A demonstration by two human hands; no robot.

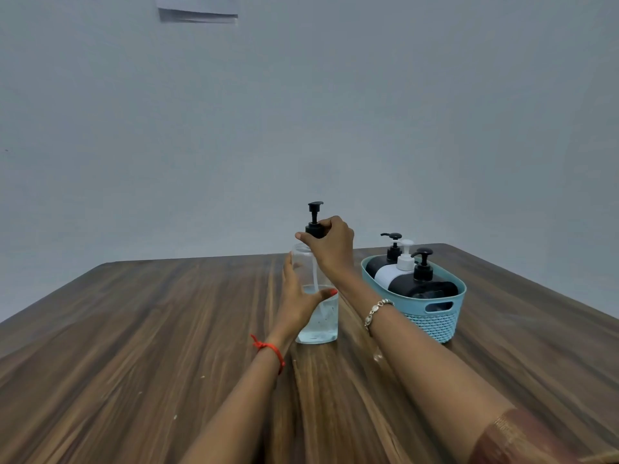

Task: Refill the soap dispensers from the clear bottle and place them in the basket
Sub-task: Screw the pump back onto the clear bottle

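Both hands are on the tall clear bottle of bluish liquid, which stands upright on the dark wood-grain desk, just to the left of the basket.

Head view, the only one:

- The right hand is closed around the collar of the black plastic pump head at the bottle's neck. The nozzle stands up above the fingers.
- The left hand holds the bottle's body, with its fingers up the left side and its thumb across the front, at about the liquid line.
- That line sits below the middle of the bottle, so less than half is left.
- The pale blue woven-pattern plastic basket already carries three pump dispensers, leaning back side by side. They are a matte black dispenser at the rear, a white dispenser in the middle and a second black dispenser nearest the front.
- No other dispenser shows on the desk.

With all three visible dispensers in the basket, the task looks close to its end — what seems left is the clear bottle's own pump. One frame cannot show whether the right hand is tightening it or loosening it. The dispensers are opaque, so how full they are cannot be told either.
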